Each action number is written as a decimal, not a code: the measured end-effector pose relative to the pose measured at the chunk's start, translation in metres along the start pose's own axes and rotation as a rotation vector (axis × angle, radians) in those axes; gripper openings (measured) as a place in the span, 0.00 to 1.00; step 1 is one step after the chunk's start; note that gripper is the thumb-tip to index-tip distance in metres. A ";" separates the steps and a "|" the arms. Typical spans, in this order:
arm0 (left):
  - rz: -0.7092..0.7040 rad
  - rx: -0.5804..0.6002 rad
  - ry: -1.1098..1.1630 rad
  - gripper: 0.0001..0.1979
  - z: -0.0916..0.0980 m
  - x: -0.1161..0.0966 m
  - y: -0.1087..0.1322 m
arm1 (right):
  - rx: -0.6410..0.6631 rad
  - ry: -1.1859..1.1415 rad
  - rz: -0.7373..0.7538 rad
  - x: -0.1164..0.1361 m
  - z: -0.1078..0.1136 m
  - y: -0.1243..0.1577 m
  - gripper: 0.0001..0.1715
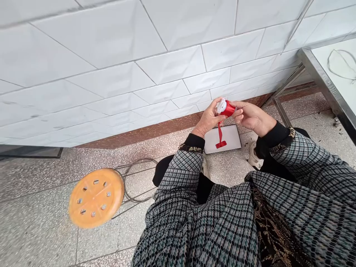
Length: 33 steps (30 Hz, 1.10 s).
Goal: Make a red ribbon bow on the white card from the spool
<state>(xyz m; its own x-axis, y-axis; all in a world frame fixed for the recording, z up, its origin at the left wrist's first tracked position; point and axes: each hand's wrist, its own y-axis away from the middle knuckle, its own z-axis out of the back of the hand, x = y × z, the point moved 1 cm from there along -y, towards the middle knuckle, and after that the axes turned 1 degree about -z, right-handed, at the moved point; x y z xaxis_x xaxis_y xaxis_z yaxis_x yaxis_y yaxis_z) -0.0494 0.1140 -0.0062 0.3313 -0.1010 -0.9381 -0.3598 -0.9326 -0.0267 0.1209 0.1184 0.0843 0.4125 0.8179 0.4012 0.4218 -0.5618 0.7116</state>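
Note:
Between my two hands is a spool of red ribbon [229, 109] with a white labelled end facing left. My left hand [210, 118] grips the white end with thumb and fingers. From the other side, my right hand [251, 116] pinches the spool's right end. A loose red tail [220, 131] hangs down below my left hand. Underneath, a shallow white tray or box lid with a dark rim [236, 137] lies on the floor, and a small flat red piece [221, 144] appears over its surface, at the lower end of the tail.
A round orange stool [96, 198] with holes in its seat and metal legs is at the left. White wall tiles [172, 66] rise ahead. At the right stands a metal-framed table [328, 78] with a thin looped cord [340, 63] on top. Speckled tiles cover the floor.

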 end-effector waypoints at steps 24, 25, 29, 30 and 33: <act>-0.135 -0.130 -0.039 0.45 -0.010 0.013 -0.004 | -0.041 0.151 0.229 -0.002 -0.003 -0.007 0.09; -0.147 -0.113 -0.054 0.45 -0.010 0.012 -0.004 | -0.037 0.135 0.189 0.000 -0.001 -0.008 0.09; -0.134 -0.061 -0.078 0.43 -0.007 0.009 -0.003 | -0.013 0.101 0.100 0.004 0.003 -0.008 0.09; -0.121 -0.055 -0.073 0.43 -0.007 0.009 -0.003 | -0.006 0.101 0.090 0.004 0.003 -0.007 0.09; -0.087 -0.076 -0.029 0.43 -0.006 0.009 -0.002 | 0.023 0.130 0.140 -0.001 0.002 -0.003 0.09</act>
<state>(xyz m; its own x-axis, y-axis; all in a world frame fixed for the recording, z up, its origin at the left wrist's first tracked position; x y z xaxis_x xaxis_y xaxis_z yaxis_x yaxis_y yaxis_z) -0.0407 0.1130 -0.0125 0.3323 -0.0092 -0.9431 -0.2634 -0.9611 -0.0835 0.1210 0.1193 0.0810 0.3614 0.7402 0.5671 0.3865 -0.6724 0.6313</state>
